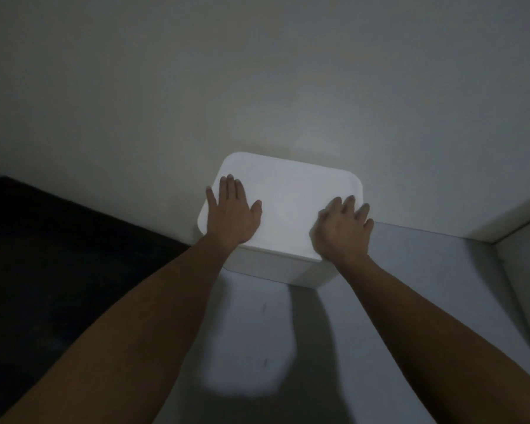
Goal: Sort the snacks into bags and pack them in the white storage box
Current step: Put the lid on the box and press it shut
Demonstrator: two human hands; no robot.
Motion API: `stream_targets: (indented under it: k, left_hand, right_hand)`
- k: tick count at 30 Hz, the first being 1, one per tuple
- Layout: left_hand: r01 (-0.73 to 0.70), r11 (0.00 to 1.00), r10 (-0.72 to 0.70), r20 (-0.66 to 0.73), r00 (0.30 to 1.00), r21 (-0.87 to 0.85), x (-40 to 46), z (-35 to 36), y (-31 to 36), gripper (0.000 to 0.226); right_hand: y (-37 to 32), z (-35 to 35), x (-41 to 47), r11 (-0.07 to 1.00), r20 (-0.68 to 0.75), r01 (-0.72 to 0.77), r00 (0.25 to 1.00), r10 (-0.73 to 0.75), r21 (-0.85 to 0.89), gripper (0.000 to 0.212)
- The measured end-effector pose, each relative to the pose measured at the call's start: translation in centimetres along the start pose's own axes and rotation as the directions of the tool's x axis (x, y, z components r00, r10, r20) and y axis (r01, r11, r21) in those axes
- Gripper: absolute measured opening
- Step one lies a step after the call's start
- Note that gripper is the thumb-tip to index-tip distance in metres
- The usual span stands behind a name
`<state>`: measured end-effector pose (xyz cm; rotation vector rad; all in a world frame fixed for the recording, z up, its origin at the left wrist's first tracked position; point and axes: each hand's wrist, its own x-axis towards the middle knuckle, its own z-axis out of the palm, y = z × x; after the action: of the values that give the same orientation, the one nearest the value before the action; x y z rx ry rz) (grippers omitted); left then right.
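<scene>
On lid | white storage box (288, 206) under left hand (231, 214), right hand (341, 229) | fingers flat, gripping nothing

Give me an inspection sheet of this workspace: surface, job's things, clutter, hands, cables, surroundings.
Surface: grey floor, dimly lit, with arm shadows and a pale light patch.
Job's things: white box with its lid on, set against the wall; no snacks or bags seen.
Clutter: nothing seen.
Hands: left hand lies flat on the lid's left side, fingers straight; right hand rests on the lid's right edge, fingers spread and slightly bent. No grip on anything.
Cables: nothing seen.
Surroundings: pale wall behind the box; dark area to the left; white ledge at right.
</scene>
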<state>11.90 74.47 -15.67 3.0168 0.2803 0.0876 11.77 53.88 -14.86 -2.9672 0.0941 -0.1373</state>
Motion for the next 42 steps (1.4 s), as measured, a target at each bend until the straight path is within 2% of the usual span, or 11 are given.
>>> stream_targets:
  k: [4, 8, 13, 18, 23, 29, 36, 42]
  left_hand:
    - [0.051, 0.999, -0.051, -0.019, 0.999, -0.003, -0.6, 0.6, 1.9, 0.073]
    - [0.085, 0.996, -0.085, -0.029, 0.996, 0.003, -0.9, 0.8, 2.7, 0.076]
    - [0.100, 0.994, -0.098, -0.045, 0.994, 0.043, -0.7, 0.8, 2.6, 0.075]
    - [0.171, 0.985, -0.171, -0.041, 0.984, -0.002, -1.2, 1.0, 4.1, 0.068]
    - [0.195, 0.981, -0.195, -0.069, 0.978, -0.005, -1.6, 0.8, 4.7, 0.063]
    - [0.182, 0.983, -0.182, -0.094, 0.979, -0.014, -2.6, 1.0, 4.5, 0.059]
    - [0.138, 0.990, -0.138, -0.021, 0.990, -0.024, -1.8, 0.8, 3.8, 0.062]
    - [0.000, 1.000, 0.000, 0.013, 1.000, -0.009, 1.1, 0.3, 1.1, 0.073]
  right_hand:
    - [-1.2, 0.7, -0.3, 0.999, 0.022, -0.037, 0.999, 0.037, -0.017, 0.063]
    - [-1.1, 1.3, -0.4, 0.999, -0.010, -0.027, 1.000, 0.027, -0.029, 0.065]
    - [-1.5, 1.3, -0.2, 0.998, 0.027, -0.033, 0.999, 0.035, -0.053, 0.067]
    - [-1.9, 1.6, -0.4, 0.995, 0.058, -0.095, 0.994, 0.096, -0.019, 0.067]
    - [-2.0, 1.3, -0.3, 0.998, 0.051, 0.005, 0.999, -0.002, -0.066, 0.062]
    - [-2.0, 1.2, -1.1, 0.998, 0.061, 0.029, 0.998, -0.025, -0.061, 0.060]
    - [-0.4, 0.4, -0.3, 0.995, 0.149, 0.104, 0.983, -0.102, -0.004, 0.065]
    - [-0.6, 0.3, 1.1, 0.999, 0.121, 0.037, 0.992, -0.036, -0.007, 0.071]
